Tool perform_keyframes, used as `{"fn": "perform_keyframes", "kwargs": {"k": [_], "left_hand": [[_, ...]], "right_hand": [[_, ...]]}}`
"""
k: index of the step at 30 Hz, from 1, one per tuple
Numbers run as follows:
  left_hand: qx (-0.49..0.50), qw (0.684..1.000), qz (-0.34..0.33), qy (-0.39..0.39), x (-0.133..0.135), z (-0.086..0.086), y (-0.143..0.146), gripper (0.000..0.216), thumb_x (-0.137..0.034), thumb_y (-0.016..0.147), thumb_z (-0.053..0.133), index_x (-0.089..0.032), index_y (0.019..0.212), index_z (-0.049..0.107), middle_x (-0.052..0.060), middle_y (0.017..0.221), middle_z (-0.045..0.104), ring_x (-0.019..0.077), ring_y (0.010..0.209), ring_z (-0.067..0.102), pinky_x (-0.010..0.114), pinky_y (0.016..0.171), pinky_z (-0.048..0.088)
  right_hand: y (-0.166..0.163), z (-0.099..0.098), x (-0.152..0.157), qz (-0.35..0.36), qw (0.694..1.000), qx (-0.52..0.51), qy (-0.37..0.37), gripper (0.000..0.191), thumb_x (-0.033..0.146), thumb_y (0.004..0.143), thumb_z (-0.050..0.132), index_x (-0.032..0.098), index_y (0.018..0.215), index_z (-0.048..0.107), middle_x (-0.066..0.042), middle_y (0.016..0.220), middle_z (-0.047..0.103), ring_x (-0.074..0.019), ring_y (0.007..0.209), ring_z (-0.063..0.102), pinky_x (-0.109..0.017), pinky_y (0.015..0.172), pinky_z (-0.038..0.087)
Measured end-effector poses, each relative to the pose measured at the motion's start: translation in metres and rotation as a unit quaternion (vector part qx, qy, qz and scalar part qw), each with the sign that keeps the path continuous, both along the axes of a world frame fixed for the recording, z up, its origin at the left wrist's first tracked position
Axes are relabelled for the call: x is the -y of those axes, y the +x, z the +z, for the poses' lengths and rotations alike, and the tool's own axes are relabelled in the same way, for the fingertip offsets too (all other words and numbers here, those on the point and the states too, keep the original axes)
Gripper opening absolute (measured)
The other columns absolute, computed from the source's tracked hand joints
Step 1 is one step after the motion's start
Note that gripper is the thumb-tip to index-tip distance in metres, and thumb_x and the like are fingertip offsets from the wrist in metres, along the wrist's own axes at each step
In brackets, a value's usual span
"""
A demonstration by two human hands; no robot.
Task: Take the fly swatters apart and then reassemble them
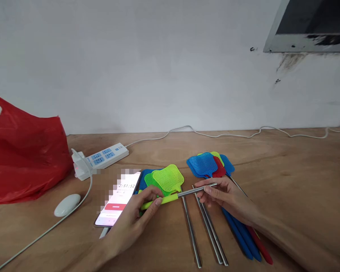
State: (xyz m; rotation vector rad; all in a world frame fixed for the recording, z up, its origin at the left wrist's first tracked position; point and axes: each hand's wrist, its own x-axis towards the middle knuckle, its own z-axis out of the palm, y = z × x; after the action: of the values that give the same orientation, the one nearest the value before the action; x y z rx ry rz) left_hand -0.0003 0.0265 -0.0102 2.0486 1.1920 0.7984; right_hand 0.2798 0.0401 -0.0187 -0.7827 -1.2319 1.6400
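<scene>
The 2 bare forearms angle in from the near side, the left forearm from the left, the right forearm from the right. The left hand grips between thumb and curled fingers; the right hand pinches, thumb and index finger pointing left.

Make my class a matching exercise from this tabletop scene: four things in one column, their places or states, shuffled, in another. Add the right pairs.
Things
1. Yellow-green handle
2. Phone
3. Metal rod
4. Red plastic bag

Places or states
A. Held by the right hand
B. At the picture's left edge
C. Held by the left hand
D. Lit, showing digits

Pairs: 1-C, 2-D, 3-A, 4-B
</scene>
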Motion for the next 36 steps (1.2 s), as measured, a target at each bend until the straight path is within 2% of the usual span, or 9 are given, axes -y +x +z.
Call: {"fn": "perform_keyframes", "kwargs": {"k": [4, 8, 11, 14, 16, 21, 28, 32, 36], "left_hand": [[-0.013, 0.998, -0.004, 0.057, 0.001, 0.001, 0.002, 0.024, -0.038, 0.104, 0.039, -0.025, 0.105, 0.060, 0.002, 0.094, 0.067, 0.0195, 0.084, 0.064, 0.030, 0.073, 0.051], [-0.092, 0.983, -0.009, 0.161, -0.001, -0.003, -0.001, 0.030, -0.033, 0.103, 0.043, -0.027, 0.130, 0.054, 0.006, 0.127, 0.065, 0.0263, 0.118, 0.059, 0.043, 0.099, 0.049], [-0.165, 0.969, -0.041, 0.178, -0.002, -0.008, -0.003, 0.038, -0.033, 0.103, 0.045, -0.027, 0.140, 0.049, 0.006, 0.140, 0.059, 0.0277, 0.130, 0.052, 0.048, 0.108, 0.045], [-0.217, 0.959, -0.061, 0.175, -0.004, -0.012, -0.002, 0.042, -0.036, 0.102, 0.047, -0.023, 0.142, 0.049, 0.007, 0.141, 0.059, 0.0295, 0.133, 0.051, 0.052, 0.110, 0.043], [-0.232, 0.956, -0.053, 0.174, -0.006, -0.012, -0.002, 0.039, -0.036, 0.102, 0.047, -0.021, 0.137, 0.053, 0.009, 0.136, 0.062, 0.0306, 0.129, 0.054, 0.054, 0.109, 0.045], [-0.232, 0.953, -0.016, 0.195, -0.008, -0.012, -0.003, 0.031, -0.033, 0.101, 0.045, -0.018, 0.124, 0.061, 0.012, 0.123, 0.066, 0.0310, 0.116, 0.062, 0.053, 0.100, 0.051], [-0.243, 0.943, -0.027, 0.226, -0.010, -0.017, -0.005, 0.036, -0.032, 0.099, 0.050, -0.019, 0.131, 0.057, 0.013, 0.132, 0.063, 0.0331, 0.126, 0.056, 0.055, 0.104, 0.048], [-0.233, 0.945, -0.033, 0.227, -0.010, -0.013, -0.004, 0.030, -0.033, 0.099, 0.050, -0.021, 0.125, 0.059, 0.012, 0.124, 0.066, 0.0313, 0.119, 0.060, 0.054, 0.101, 0.051], [-0.234, 0.943, -0.014, 0.235, -0.009, -0.017, -0.005, 0.041, -0.041, 0.096, 0.056, -0.021, 0.132, 0.054, 0.014, 0.135, 0.060, 0.0338, 0.125, 0.056, 0.057, 0.101, 0.050]], "right_hand": [[0.001, 0.000, -0.004, -0.057, 0.998, -0.026, -0.017, 0.025, 0.039, 0.081, 0.080, 0.019, 0.096, 0.079, -0.004, 0.075, 0.074, -0.0109, 0.065, 0.067, -0.016, 0.053, 0.050], [0.004, -0.001, -0.009, -0.141, 0.990, -0.024, -0.003, 0.030, 0.047, 0.081, 0.077, 0.018, 0.089, 0.076, 0.000, 0.061, 0.066, -0.0081, 0.052, 0.059, -0.016, 0.046, 0.046], [0.004, -0.001, -0.009, -0.159, 0.986, 0.017, 0.041, 0.032, 0.050, 0.083, 0.075, 0.018, 0.088, 0.073, 0.000, 0.062, 0.065, -0.0102, 0.053, 0.060, -0.018, 0.046, 0.047], [0.003, -0.002, -0.006, -0.191, 0.976, 0.066, 0.087, 0.034, 0.052, 0.085, 0.071, 0.018, 0.087, 0.071, 0.000, 0.062, 0.064, -0.0114, 0.052, 0.060, -0.020, 0.045, 0.046], [0.004, -0.003, -0.005, -0.243, 0.960, 0.083, 0.112, 0.034, 0.053, 0.086, 0.069, 0.018, 0.086, 0.070, 0.001, 0.059, 0.062, -0.0101, 0.049, 0.056, -0.019, 0.044, 0.044], [0.015, -0.006, -0.011, -0.350, 0.927, 0.027, 0.132, 0.030, 0.051, 0.086, 0.070, 0.021, 0.082, 0.067, 0.004, 0.055, 0.057, -0.0076, 0.045, 0.049, -0.018, 0.041, 0.039], [0.014, -0.001, -0.015, -0.318, 0.947, -0.017, 0.042, 0.038, 0.056, 0.077, 0.076, 0.020, 0.078, 0.064, 0.005, 0.053, 0.052, -0.0071, 0.042, 0.045, -0.017, 0.036, 0.034], [0.007, 0.005, -0.011, -0.260, 0.964, -0.040, -0.039, 0.042, 0.057, 0.073, 0.079, 0.019, 0.073, 0.060, 0.007, 0.052, 0.047, -0.0055, 0.039, 0.038, -0.016, 0.033, 0.030], [0.004, 0.007, -0.012, -0.201, 0.977, -0.047, -0.060, 0.046, 0.057, 0.073, 0.078, 0.019, 0.068, 0.052, 0.008, 0.052, 0.046, -0.0036, 0.037, 0.033, -0.015, 0.032, 0.026]]}}
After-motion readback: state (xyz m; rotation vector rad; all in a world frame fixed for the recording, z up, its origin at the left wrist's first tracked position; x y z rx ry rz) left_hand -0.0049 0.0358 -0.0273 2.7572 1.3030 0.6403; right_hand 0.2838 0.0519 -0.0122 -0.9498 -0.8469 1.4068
